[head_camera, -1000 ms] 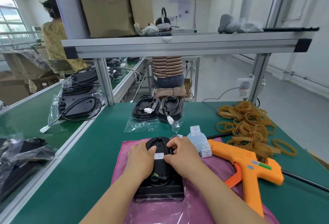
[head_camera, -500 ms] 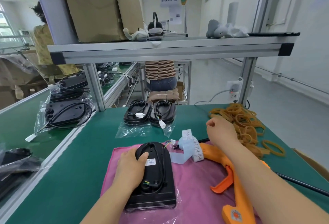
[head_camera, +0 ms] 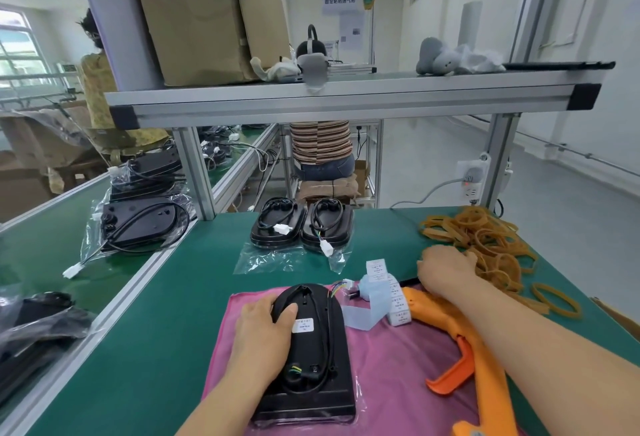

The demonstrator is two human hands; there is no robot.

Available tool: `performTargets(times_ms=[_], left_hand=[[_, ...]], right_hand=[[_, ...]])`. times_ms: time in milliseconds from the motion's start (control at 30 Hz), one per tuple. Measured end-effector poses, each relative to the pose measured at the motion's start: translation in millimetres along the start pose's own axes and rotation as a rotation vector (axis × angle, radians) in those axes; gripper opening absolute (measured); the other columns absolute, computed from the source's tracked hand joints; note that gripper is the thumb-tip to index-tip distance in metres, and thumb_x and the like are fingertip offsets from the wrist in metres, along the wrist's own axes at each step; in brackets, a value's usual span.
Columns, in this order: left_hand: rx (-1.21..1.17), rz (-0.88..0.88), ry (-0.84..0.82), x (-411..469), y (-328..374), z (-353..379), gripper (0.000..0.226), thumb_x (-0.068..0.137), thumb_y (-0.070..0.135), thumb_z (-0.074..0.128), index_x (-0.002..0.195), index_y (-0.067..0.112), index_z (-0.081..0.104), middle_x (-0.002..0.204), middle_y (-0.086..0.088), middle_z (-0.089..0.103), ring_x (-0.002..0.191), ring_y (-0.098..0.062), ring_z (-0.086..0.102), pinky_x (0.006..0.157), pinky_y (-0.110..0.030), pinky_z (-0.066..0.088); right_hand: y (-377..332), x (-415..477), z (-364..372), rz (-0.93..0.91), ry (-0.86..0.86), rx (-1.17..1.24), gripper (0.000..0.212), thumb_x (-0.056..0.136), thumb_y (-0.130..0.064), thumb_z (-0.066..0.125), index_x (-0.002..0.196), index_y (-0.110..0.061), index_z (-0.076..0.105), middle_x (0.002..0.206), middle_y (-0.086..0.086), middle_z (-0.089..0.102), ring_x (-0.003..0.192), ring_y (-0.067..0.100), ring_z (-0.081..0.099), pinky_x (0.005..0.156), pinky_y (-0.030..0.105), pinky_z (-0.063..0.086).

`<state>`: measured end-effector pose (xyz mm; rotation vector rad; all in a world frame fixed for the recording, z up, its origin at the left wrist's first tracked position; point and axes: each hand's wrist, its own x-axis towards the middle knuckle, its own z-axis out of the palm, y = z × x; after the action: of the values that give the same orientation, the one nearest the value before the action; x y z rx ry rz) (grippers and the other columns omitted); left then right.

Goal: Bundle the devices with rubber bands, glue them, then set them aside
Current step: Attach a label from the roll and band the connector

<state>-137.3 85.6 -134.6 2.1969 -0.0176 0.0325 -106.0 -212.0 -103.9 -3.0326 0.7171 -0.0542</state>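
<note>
At a green counter, a worker's left hand steadies a black device lying flat on a pink cloth, thumb on top and fingers wrapped over its left edge. The right hand is out at the near edge of a heap of rubber bands on the right side of the counter. Its fingers are turned away from the camera, so whether it has a band in its grip cannot be told.

The banding step appears to be in hand: no band is visible around the device, and the orange glue gun lies unused on the cloth under the right forearm. The next move likely calls for pulling one band free of the tangle and stretching it over the device.

The device's long axis runs straight away from the worker, rounded end pointing to the far side and squared end nearest the body, with its cable coiled on the upper face.
</note>
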Motion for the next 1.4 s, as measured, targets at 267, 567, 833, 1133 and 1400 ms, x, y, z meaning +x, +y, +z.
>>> performTargets(times_ms=[267,567,833,1133,1400], left_hand=[[-0.087,0.120,0.210,4,26,-29,0.033,0.097,0.036,0.055,0.126,0.022,0.062,0.124,0.005,0.059,0.108,-0.008,0.054,0.095,-0.025,0.036],[-0.770,0.005,-0.360,-11,69,-59,0.046,0.087,0.058,0.050,0.083,0.019,0.075,0.074,0.000,0.065,0.072,-0.013,0.064,0.083,-0.037,0.048],[-0.960,-0.352,-0.460,-3,30,-67,0.023,0.075,0.033,0.072,0.057,0.021,0.063,0.057,0.007,0.055,0.057,-0.009,0.061,0.065,-0.029,0.052],[-0.590,-0.469,-0.172,20,4,-51,0.036,0.101,0.041,0.047,0.106,0.011,0.064,0.099,-0.006,0.074,0.090,-0.021,0.065,0.075,-0.031,0.045],[-0.409,-0.453,-0.246,17,8,-55,0.027,0.094,0.021,0.046,0.104,0.005,0.066,0.093,-0.006,0.076,0.062,-0.014,0.058,0.058,-0.024,0.039]], right_hand=[[-47,-62,-81,-0.335,0.037,1.122,0.018,0.079,-0.006,0.074,0.086,-0.021,0.067,0.079,-0.007,0.069,0.074,0.009,0.066,0.067,0.023,0.054],[-106,-119,-80,-0.526,-0.618,1.634,0.020,0.087,0.010,0.063,0.096,-0.007,0.060,0.070,-0.001,0.067,0.066,0.014,0.068,0.068,0.025,0.059],[-100,-109,-38,-0.355,-0.239,0.902,0.022,0.090,-0.024,0.063,0.071,-0.014,0.058,0.070,0.007,0.066,0.075,0.030,0.070,0.077,0.041,0.060],[-102,-93,-10,-0.220,-0.274,0.478,0.038,0.098,-0.042,0.044,0.070,-0.017,0.038,0.092,0.015,0.057,0.089,0.030,0.050,0.073,0.031,0.038],[-97,-87,3,0.140,-0.624,1.303,0.026,0.076,-0.024,0.083,0.088,-0.013,0.062,0.066,0.003,0.057,0.048,0.009,0.043,0.039,0.017,0.029]])
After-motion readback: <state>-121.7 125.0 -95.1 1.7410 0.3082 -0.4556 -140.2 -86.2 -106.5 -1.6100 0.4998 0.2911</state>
